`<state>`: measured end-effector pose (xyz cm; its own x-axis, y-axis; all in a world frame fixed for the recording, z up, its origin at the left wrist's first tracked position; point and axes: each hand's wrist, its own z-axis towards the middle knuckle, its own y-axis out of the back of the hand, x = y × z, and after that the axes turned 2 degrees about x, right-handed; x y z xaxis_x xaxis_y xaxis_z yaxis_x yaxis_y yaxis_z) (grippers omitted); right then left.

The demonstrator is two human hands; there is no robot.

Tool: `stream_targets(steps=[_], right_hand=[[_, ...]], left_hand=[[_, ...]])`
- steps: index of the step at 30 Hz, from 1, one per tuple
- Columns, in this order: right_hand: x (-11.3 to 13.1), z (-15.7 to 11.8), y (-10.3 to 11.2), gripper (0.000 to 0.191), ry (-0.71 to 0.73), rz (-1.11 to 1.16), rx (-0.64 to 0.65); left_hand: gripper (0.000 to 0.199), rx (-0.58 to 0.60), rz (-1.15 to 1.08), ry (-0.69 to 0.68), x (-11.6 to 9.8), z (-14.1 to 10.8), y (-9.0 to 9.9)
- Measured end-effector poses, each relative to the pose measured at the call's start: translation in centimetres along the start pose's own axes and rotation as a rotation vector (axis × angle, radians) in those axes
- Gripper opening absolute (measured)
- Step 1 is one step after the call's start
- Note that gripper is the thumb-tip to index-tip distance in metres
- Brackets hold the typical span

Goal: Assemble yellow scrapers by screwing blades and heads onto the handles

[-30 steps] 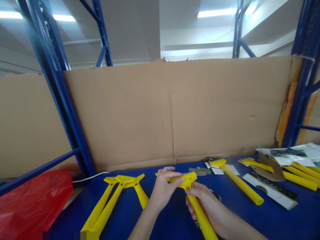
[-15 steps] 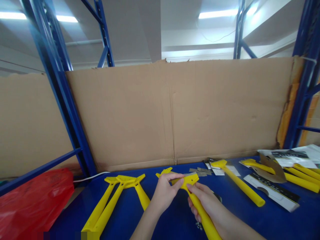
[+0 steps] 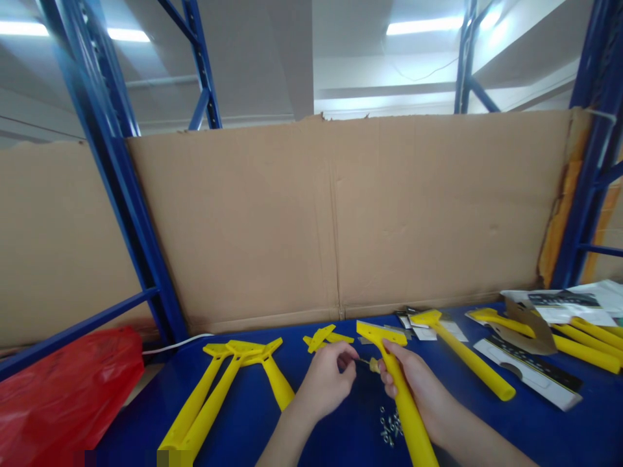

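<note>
From where I sit, the relation I judge most important is the short gap between the two sets of fingers, with the small screwdriver lying across it. Its thin shaft points at my left hand and its stubby yellowish grip sits by the fingertips of my right hand, so its long axis runs side to side, dipping slightly toward the right. My right hand is the nearer one to that grip, but I cannot tell whether its fingers carry the weight. What I can see is that those fingers are wrapped round the yellow scraper just below its head, with the thumb side up near the neck. The scraper's long axis crosses the screwdriver's: its head is beyond the right fingers, angled a little to their left, and the handle runs back toward me and off to the right. My left thumb and forefinger are curled toward each other, with the shaft's end right at their tips; whether they pinch it, I cannot tell. Just nearer to me than the right fingertips, a scatter of small metal fasteners lies on the blue tabletop, partly behind the handle. Beyond the left knuckles sit small yellow pieces, and thin metal strips lie behind the scraper head.
</note>
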<state>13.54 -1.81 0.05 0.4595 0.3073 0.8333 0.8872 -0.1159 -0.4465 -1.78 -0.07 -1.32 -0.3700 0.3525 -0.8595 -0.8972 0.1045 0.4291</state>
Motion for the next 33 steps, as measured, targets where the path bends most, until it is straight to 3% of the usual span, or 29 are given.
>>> stream_targets(steps=[4, 8, 15, 23, 28, 31, 33], right_hand=[[0.0, -0.2, 0.0, 0.022, 0.014, 0.013, 0.009], [-0.3, -0.2, 0.0, 0.025, 0.055, -0.015, 0.038], [-0.4, -0.4, -0.2, 0.036, 0.071, -0.078, 0.078], [-0.6, -0.6, -0.3, 0.027, 0.098, -0.068, 0.065], [-0.8, -0.5, -0.2, 0.026, 0.099, -0.072, 0.081], [-0.9, -0.3, -0.1, 0.025, 0.123, -0.092, 0.056], [-0.9, -0.1, -0.1, 0.025, 0.128, -0.108, 0.041]], left_hand=[[0.018, 0.264, 0.179, -0.061, -0.8, -0.9, -0.8], [0.014, 0.363, 0.253, -0.063, -0.7, -1.1, -1.4], [0.013, 0.377, 0.275, -0.055, -0.7, -1.0, -1.8], [0.012, 0.421, 0.255, 0.006, -1.2, -1.1, -1.6], [0.009, 0.436, 0.122, 0.052, -0.6, -1.3, -1.7], [0.006, 0.391, -0.061, 0.116, -0.5, -0.9, -1.4], [0.007, 0.284, -0.137, 0.156, -0.7, -0.4, -0.8]])
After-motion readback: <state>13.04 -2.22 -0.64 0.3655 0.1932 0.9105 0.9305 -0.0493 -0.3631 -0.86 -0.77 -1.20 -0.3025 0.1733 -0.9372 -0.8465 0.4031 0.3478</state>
